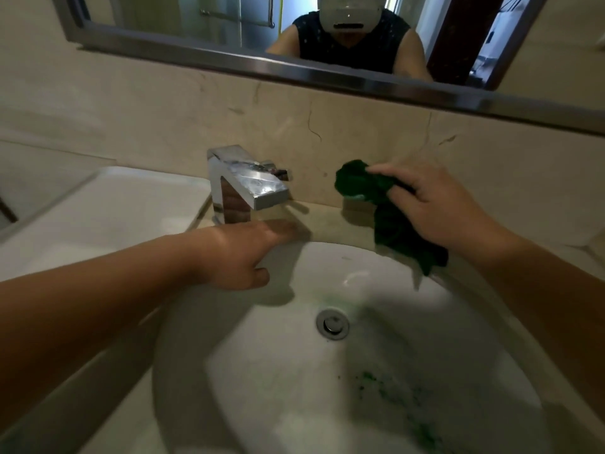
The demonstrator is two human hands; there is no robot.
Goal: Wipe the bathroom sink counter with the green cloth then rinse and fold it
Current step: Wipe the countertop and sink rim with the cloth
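Our right grip (438,204) held the green cloth (357,180) bunched in curled fingers at the tabletop's (327,219) back edge, right of the tap (244,186), its long axis trailing from the wall toward the basin (327,267). Our left grip (242,253) lay open and flat before the tap, holding nothing, farther from the cloth

- left hand (242,253): bare, with short nails; the forearm is uncovered up to the frame edge.
- right hand (435,204): bare; the forearm is likewise uncovered.
- top (353,47), seen reflected in the mirror (229,57): dark, sleeveless, sprinkled with small pale dots; the upper arms are uncovered.
- head-worn device (348,9), same reflection: white, boxy with rounded corners and a smooth, glossy front.
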